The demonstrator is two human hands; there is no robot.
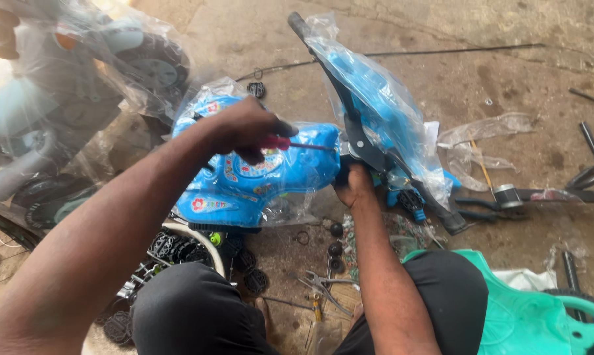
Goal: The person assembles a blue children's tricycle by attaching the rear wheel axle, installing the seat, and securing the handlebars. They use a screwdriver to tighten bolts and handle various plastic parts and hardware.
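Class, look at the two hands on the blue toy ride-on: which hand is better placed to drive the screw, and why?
The left hand. It grips the red-handled screwdriver, whose shaft points at the blue toy body near the joint. The right hand is busy underneath, gripping where the black handlebar stem meets the body, steadying it.

glossy blue plastic toy-car body [257, 181] under crinkled clear plastic film [382, 98]; on it, a red-handled metal screwdriver [290, 143]; below it, dull metal pliers [320, 286] on rough, stained concrete floor [507, 79].
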